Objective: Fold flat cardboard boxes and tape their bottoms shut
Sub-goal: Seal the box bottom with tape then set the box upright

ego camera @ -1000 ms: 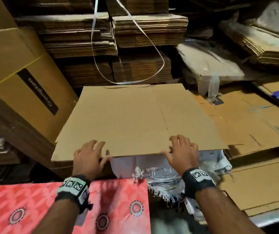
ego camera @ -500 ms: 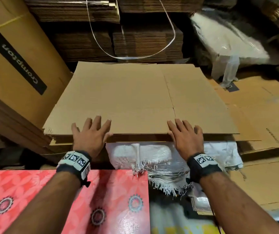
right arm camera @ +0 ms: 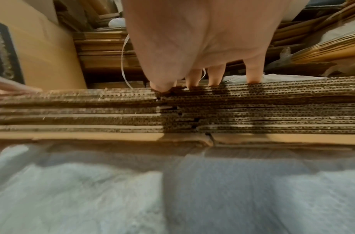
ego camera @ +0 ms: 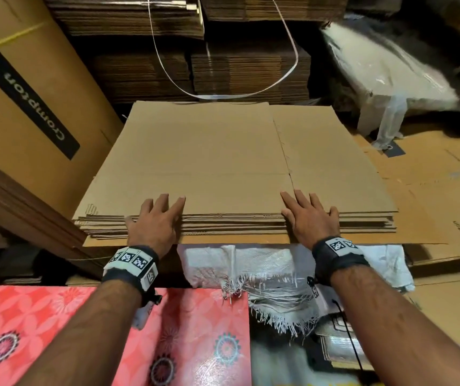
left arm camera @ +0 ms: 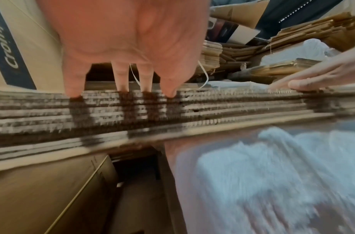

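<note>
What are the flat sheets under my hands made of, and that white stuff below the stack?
Flat box stack: corrugated cardboard, matte brown; fluted layers show along its near edge in the right wrist view. White sack: probably woven plastic, slightly shiny, with a frayed, stringy edge.

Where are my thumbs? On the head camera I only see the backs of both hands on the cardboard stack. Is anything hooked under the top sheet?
Observer: Not on the left. The left wrist view shows the left hand from the palm side, with its fingertips resting on top of the stack; none are between layers.
Operator: And the right?
Observer: The right hand has its thumb tip against the front edge of the top sheet, and its other fingers lie over the top.
Operator: Is the front edge even?
Observer: Not quite. In the right wrist view the layers are slightly staggered.
</note>
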Demonstrator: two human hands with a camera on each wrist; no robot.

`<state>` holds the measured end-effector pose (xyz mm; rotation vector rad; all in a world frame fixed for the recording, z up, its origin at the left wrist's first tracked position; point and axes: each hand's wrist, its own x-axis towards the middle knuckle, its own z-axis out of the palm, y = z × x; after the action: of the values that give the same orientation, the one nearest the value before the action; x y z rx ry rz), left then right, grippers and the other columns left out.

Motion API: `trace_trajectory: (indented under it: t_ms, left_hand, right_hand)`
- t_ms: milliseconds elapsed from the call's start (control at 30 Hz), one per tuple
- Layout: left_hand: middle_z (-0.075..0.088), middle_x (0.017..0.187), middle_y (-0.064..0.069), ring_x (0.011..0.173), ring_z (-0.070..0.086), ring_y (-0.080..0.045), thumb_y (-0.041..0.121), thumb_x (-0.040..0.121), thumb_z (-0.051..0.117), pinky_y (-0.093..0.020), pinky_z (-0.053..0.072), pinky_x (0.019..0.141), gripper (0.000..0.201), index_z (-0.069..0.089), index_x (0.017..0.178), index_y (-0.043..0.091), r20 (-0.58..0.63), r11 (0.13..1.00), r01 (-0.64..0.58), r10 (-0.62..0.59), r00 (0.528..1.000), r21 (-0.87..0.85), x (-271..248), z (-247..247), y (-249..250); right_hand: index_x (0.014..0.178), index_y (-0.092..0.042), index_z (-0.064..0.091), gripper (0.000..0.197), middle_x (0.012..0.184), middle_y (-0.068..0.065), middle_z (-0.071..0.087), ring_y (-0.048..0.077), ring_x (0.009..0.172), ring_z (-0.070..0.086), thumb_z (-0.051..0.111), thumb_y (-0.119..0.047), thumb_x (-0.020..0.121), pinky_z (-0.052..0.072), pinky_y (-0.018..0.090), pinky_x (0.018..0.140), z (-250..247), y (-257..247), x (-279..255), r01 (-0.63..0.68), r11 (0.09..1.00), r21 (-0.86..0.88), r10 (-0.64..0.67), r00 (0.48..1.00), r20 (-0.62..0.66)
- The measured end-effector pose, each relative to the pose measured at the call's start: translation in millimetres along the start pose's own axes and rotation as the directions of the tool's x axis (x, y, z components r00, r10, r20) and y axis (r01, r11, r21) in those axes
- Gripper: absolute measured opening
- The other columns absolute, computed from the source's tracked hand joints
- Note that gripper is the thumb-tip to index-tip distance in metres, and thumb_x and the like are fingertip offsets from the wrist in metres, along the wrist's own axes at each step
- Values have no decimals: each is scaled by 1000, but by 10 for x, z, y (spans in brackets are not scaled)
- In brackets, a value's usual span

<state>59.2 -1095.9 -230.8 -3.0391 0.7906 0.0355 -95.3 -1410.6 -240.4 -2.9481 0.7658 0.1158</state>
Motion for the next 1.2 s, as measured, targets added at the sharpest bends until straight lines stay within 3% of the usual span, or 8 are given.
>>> trace_trajectory:
  t_ms: [133,200,333,433,533,800,1100,1200]
  left_hand:
    - [12,165,4,149,17,-25,49,98,52,-66,32,112,72,9,156,47,74,1000,-25,25,997,3,-26,-129,-37]
    - [16,166,2,151,20,-25,49,100,47,-64,30,113,66,16,158,42,-43,1000,-27,27,999,-3,-149,-132,-76]
    - [54,147,3,137,47,-23,48,93,47,-61,37,106,58,43,150,36,-277,993,-81,54,959,-88,-613,-78,-11]
    - [61,135,10,127,54,-18,50,92,41,-56,39,101,55,47,146,38,-311,979,-98,39,949,-176,-1114,-18,84]
    - [61,136,8,126,56,-18,51,95,39,-52,43,101,54,47,147,37,-284,957,-129,52,958,-261,-1614,97,-45]
    - [61,139,-3,127,55,-21,43,100,42,-31,37,109,52,54,145,20,-319,853,-202,45,947,-480,-2726,215,-880]
    - [63,134,8,120,59,-17,47,99,44,-34,42,102,50,55,143,27,-364,862,-173,-14,931,-477,-4108,0,-2245]
    - [64,131,14,117,59,-15,54,98,41,-41,50,96,51,55,142,33,-375,853,-146,-61,925,-500,-4624,-70,-2838]
  right_hand:
    - [159,-44,-2,56,172,-7,0,26,157,4,15,-55,107,16,70,118,-60,-103,-111,-20,1000,12,20,998,60]
    - [161,-41,-3,59,172,-4,-2,24,158,2,14,-57,106,12,67,121,-74,-222,-285,6,1000,28,-7,999,54]
    - [162,-37,-1,63,172,-1,-1,20,158,0,10,-60,105,9,59,124,-134,-534,-830,112,991,69,-111,994,-19]
    - [163,-35,10,81,172,0,6,19,158,4,-10,-69,92,16,56,122,-166,-822,-1287,200,973,117,-192,978,-79]
    - [162,-34,15,78,172,-1,9,18,158,5,-4,-64,93,21,53,123,-161,-1128,-1705,291,949,124,-282,956,-83]
    - [160,-28,27,70,167,5,27,25,154,23,14,-59,99,32,49,119,70,-2122,-2647,457,859,229,-452,889,-81]
    - [162,-35,18,79,170,-9,12,12,156,9,4,-65,90,20,41,123,13,-3458,-4165,455,833,315,-465,884,-49]
    - [162,-38,12,67,170,-14,6,8,156,5,16,-60,98,19,42,122,-14,-4012,-4638,451,836,313,-471,882,-14]
